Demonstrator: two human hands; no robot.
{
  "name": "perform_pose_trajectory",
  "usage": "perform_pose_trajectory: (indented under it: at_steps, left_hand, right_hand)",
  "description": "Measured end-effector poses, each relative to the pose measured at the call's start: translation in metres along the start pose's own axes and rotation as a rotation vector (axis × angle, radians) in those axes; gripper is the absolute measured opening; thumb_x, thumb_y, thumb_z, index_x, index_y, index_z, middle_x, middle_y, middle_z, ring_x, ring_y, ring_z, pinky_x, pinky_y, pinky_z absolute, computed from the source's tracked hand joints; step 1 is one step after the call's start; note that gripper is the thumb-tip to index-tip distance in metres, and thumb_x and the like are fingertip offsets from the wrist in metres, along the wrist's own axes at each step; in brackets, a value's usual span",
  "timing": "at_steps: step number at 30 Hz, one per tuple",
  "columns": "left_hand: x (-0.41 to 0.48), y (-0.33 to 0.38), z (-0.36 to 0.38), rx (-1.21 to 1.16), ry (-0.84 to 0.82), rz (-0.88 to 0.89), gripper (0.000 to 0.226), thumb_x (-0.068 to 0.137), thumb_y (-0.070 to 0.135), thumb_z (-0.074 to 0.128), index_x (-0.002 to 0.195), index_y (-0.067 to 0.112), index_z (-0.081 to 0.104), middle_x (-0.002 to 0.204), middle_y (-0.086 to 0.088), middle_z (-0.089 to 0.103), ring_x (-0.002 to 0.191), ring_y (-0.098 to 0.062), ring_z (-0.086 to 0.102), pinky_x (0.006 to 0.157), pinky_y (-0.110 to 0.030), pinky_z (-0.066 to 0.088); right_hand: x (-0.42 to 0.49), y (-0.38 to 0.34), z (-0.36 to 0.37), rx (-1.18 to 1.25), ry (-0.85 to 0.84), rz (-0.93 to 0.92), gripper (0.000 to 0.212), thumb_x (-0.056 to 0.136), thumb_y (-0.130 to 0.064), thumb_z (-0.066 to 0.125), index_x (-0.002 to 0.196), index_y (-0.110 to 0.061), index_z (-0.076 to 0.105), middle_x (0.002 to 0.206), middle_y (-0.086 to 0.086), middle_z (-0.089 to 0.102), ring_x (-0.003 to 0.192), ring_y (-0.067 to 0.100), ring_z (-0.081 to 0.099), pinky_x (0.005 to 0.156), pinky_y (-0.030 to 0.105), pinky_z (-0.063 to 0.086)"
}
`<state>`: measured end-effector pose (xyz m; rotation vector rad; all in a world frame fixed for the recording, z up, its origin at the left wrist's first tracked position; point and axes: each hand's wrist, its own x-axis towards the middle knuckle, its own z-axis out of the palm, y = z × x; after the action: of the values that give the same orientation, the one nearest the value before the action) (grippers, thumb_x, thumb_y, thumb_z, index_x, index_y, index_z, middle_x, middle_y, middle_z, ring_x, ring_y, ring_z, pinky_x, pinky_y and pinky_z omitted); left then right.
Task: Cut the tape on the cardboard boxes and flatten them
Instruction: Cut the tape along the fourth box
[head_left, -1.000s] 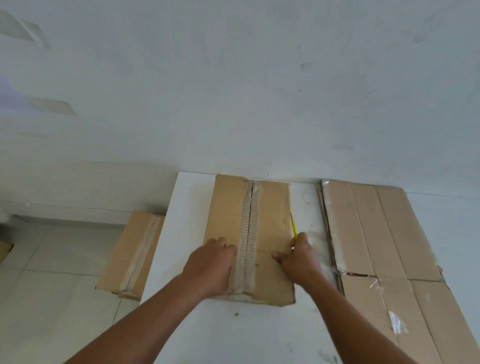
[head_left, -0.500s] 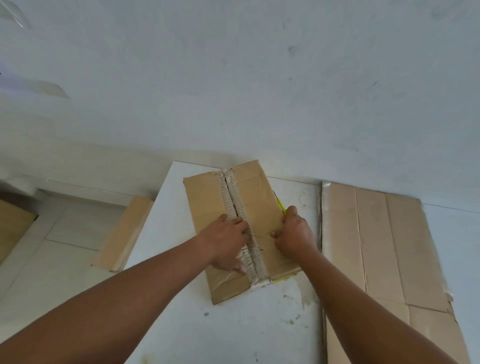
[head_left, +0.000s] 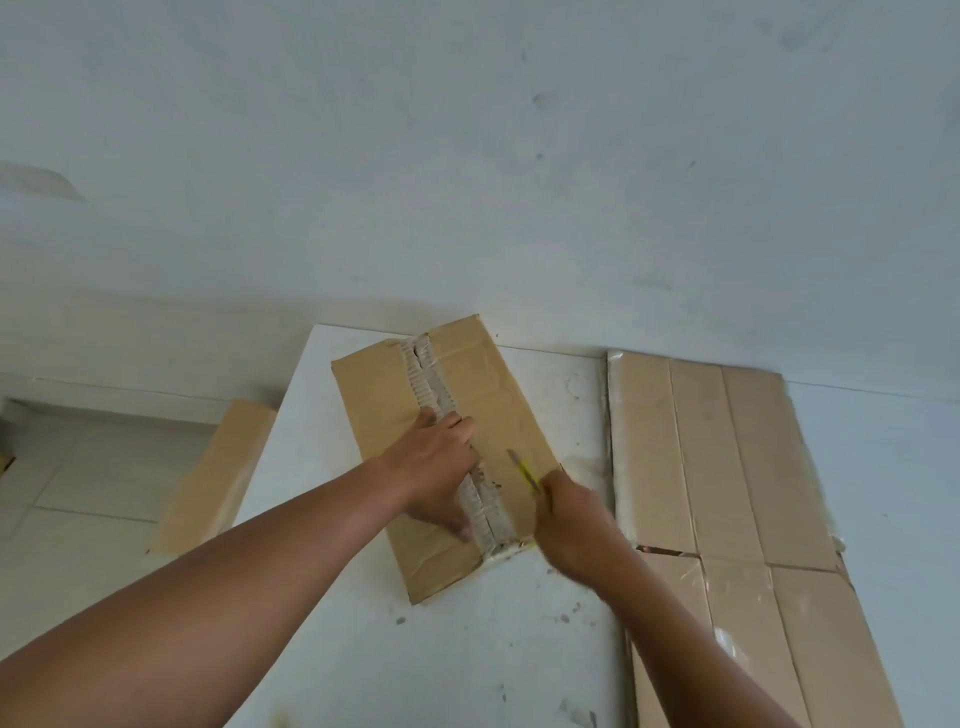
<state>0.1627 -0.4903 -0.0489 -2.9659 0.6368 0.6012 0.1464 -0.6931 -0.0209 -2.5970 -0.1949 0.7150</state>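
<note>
Two hands work one box (head_left: 384, 415), which lies flat on the white table (head_left: 467, 649) with its far end close to the wall (head_left: 467, 156). Within the last second the box has been twisted from square to skewed. The left hand (head_left: 436, 467) has stayed on the ragged taped seam (head_left: 441, 400), fingers spread and pressing down. The right hand (head_left: 571, 519) has drawn back from the box top to its near right corner. Its fingers are curled round a yellow cutter (head_left: 524, 470), whose blade now points out over the right flap. This suggests the box has been steadied and turned for a cut, probably along the seam or at the near end; no fresh slit can be made out.

Just right of the box, flattened cardboard (head_left: 727, 467) covers the table, shiny tape on its joints. Left of the table another taped box (head_left: 218, 478) rests on the pale tiled floor (head_left: 78, 493). The table shows dark specks and scuffs.
</note>
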Motion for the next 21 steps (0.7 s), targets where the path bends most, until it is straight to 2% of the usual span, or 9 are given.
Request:
perform_pose_trajectory:
  at_steps: [3, 6, 8, 11, 14, 17, 21]
  left_hand:
    - [-0.001, 0.0, 0.001, -0.002, -0.014, 0.014, 0.087, 0.064, 0.086, 0.062, 0.125, 0.025, 0.061, 0.133, -0.001, 0.044, 0.126, -0.022, 0.039, 0.111, -0.047, 0.026]
    - [-0.001, 0.0, 0.0, 0.019, -0.035, 0.023, 0.091, 0.065, 0.087, 0.06, 0.131, 0.024, 0.057, 0.137, 0.0, 0.045, 0.129, -0.023, 0.042, 0.113, -0.049, 0.025]
    - [-0.002, 0.0, -0.001, 0.022, -0.043, 0.024, 0.09, 0.067, 0.086, 0.06, 0.131, 0.023, 0.055, 0.137, 0.0, 0.047, 0.13, -0.023, 0.043, 0.114, -0.05, 0.025]
    - [-0.005, -0.003, 0.0, 0.019, -0.059, 0.031, 0.086, 0.068, 0.084, 0.063, 0.126, 0.022, 0.055, 0.137, 0.001, 0.05, 0.131, -0.022, 0.042, 0.115, -0.052, 0.024]
    - [-0.005, -0.003, 0.003, 0.029, -0.038, 0.038, 0.086, 0.068, 0.084, 0.062, 0.126, 0.021, 0.054, 0.137, 0.002, 0.053, 0.134, -0.022, 0.041, 0.115, -0.052, 0.024]
    - [-0.004, -0.004, 0.004, 0.028, -0.022, 0.041, 0.083, 0.068, 0.084, 0.062, 0.122, 0.022, 0.054, 0.134, 0.003, 0.056, 0.132, -0.021, 0.042, 0.114, -0.05, 0.024]
    - [-0.007, -0.007, 0.003, -0.022, 0.017, 0.047, 0.068, 0.067, 0.084, 0.064, 0.102, 0.028, 0.047, 0.122, 0.006, 0.06, 0.125, -0.018, 0.044, 0.108, -0.046, 0.027]
  right_hand:
    - [-0.033, 0.0, 0.022, -0.116, -0.03, -0.038, 0.015, 0.095, -0.007, 0.041, 0.096, -0.014, 0.055, 0.074, -0.002, 0.049, 0.063, 0.015, 0.049, 0.05, 0.024, 0.036]
    - [-0.045, -0.011, 0.042, -0.126, -0.001, -0.052, 0.015, 0.095, -0.005, 0.045, 0.099, -0.016, 0.054, 0.083, -0.001, 0.053, 0.061, 0.011, 0.046, 0.043, 0.017, 0.029]
    - [-0.042, -0.02, 0.05, -0.166, 0.013, -0.061, 0.024, 0.092, -0.001, 0.046, 0.111, -0.013, 0.054, 0.091, 0.002, 0.054, 0.064, 0.016, 0.047, 0.048, 0.017, 0.031]
    - [-0.038, -0.03, 0.049, -0.224, -0.012, -0.05, 0.033, 0.086, 0.004, 0.047, 0.115, -0.009, 0.055, 0.089, 0.002, 0.049, 0.069, 0.022, 0.048, 0.06, 0.028, 0.044]
    - [-0.041, -0.033, 0.041, -0.307, -0.07, -0.026, 0.025, 0.088, -0.001, 0.05, 0.111, -0.009, 0.058, 0.088, 0.002, 0.046, 0.075, 0.021, 0.05, 0.067, 0.031, 0.049]
    - [-0.049, -0.032, 0.039, -0.354, -0.116, -0.005, 0.015, 0.091, -0.004, 0.051, 0.104, -0.01, 0.056, 0.091, 0.004, 0.046, 0.077, 0.021, 0.05, 0.068, 0.029, 0.046]
    - [-0.05, -0.039, 0.041, -0.341, -0.126, 0.012, 0.012, 0.09, -0.004, 0.051, 0.091, -0.014, 0.046, 0.078, 0.0, 0.04, 0.076, 0.022, 0.05, 0.068, 0.031, 0.046]
